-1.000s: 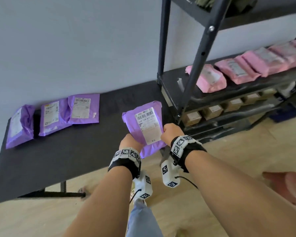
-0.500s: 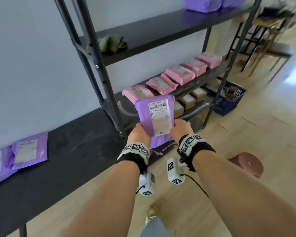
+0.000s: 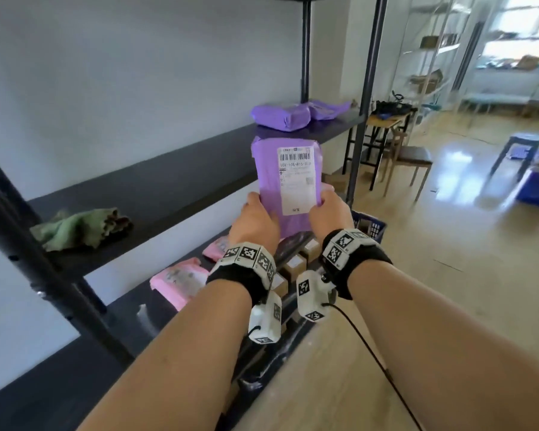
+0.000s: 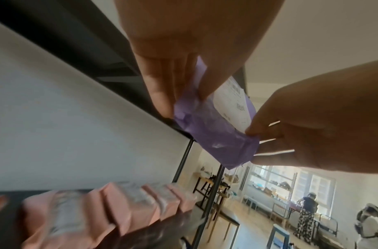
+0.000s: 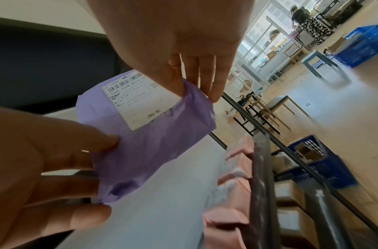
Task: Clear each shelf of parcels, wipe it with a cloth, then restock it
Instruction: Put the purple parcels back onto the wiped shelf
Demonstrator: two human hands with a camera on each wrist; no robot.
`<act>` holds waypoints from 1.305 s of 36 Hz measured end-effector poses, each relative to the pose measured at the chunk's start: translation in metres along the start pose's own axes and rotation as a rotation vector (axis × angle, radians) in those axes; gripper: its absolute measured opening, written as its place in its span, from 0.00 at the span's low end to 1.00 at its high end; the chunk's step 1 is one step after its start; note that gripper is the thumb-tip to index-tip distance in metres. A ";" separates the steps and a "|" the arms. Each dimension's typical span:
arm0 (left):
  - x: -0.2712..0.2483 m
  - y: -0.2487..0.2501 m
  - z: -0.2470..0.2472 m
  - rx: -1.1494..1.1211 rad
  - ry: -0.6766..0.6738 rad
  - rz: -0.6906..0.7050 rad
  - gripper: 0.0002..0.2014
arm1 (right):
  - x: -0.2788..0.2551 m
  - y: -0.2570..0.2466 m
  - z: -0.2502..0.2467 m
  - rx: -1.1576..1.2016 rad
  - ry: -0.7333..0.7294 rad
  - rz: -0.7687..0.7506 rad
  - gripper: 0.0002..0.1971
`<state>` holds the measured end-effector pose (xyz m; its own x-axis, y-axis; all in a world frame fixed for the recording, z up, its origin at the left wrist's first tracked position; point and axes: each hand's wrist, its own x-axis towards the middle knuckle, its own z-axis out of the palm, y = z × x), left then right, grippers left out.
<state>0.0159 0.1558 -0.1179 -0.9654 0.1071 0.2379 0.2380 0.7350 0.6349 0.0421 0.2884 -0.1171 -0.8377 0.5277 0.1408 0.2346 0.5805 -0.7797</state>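
Observation:
Both hands hold one purple parcel [image 3: 285, 178] with a white barcode label, upright, in front of the dark upper shelf [image 3: 156, 188]. My left hand [image 3: 257, 219] pinches its lower left edge, thumb on the front; my right hand [image 3: 329, 209] pinches the lower right edge. The left wrist view has the parcel [image 4: 213, 129] between the left hand [image 4: 183, 94] and the right hand [image 4: 275, 134]. The right wrist view has the parcel [image 5: 145, 134] under the right hand [image 5: 196, 86]. Two purple parcels [image 3: 296, 115] lie on the shelf's far end. A green cloth [image 3: 78, 227] lies crumpled at its near end.
Pink parcels [image 3: 181, 279] lie on the shelf below, and small cardboard boxes [image 3: 294, 264] on a lower one. Black uprights [image 3: 366, 88] frame the rack. A blue crate [image 3: 371, 225] stands on the floor by the rack. Chairs, a stool and people are farther right.
The view has swung right and up from the black table to the rack. Both hands have carried the purple parcel up from the pink-parcel shelf's height to the upper shelf's front.

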 end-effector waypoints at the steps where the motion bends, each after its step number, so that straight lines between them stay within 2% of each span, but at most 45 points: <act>1: 0.012 0.007 -0.001 -0.011 0.012 0.012 0.14 | 0.011 -0.004 -0.003 0.009 0.026 0.001 0.13; 5: 0.056 0.028 -0.005 -0.031 0.061 0.043 0.14 | 0.052 -0.026 -0.011 0.049 0.088 -0.006 0.10; 11: 0.120 0.047 -0.012 -0.055 0.116 0.000 0.14 | 0.114 -0.058 -0.012 0.092 0.064 -0.094 0.08; 15: 0.157 0.049 -0.015 -0.123 0.109 -0.053 0.18 | 0.159 -0.072 -0.004 0.125 0.012 -0.149 0.16; 21: 0.207 0.051 -0.011 -0.200 0.137 -0.207 0.29 | 0.229 -0.094 0.013 0.044 -0.138 -0.271 0.18; 25: 0.236 0.049 -0.006 -0.178 0.178 -0.314 0.29 | 0.269 -0.108 0.027 -0.046 -0.218 -0.391 0.09; 28: 0.249 0.045 -0.004 -0.137 0.217 -0.366 0.26 | 0.291 -0.119 0.039 -0.137 -0.263 -0.441 0.09; 32: 0.253 0.045 -0.008 -0.152 0.174 -0.476 0.21 | 0.307 -0.125 0.053 -0.221 -0.342 -0.496 0.15; 35: 0.241 0.055 -0.009 0.072 0.088 -0.409 0.20 | 0.314 -0.123 0.058 -0.296 -0.356 -0.511 0.17; 36: 0.242 0.056 -0.010 0.086 0.081 -0.407 0.19 | 0.314 -0.123 0.058 -0.310 -0.356 -0.512 0.17; 40: 0.242 0.055 -0.013 -0.008 0.176 -0.466 0.18 | 0.313 -0.125 0.053 -0.274 -0.342 -0.520 0.16; 44: 0.233 0.053 -0.018 0.035 0.259 -0.462 0.18 | 0.300 -0.134 0.048 -0.192 -0.291 -0.575 0.10; 47: 0.226 0.045 -0.025 0.077 0.301 -0.467 0.20 | 0.283 -0.140 0.046 -0.094 -0.293 -0.603 0.14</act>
<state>-0.1887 0.1961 -0.0177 -0.8905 -0.4291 0.1514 -0.2267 0.7068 0.6701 -0.2504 0.3281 0.0036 -0.9314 -0.0878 0.3533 -0.2853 0.7790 -0.5584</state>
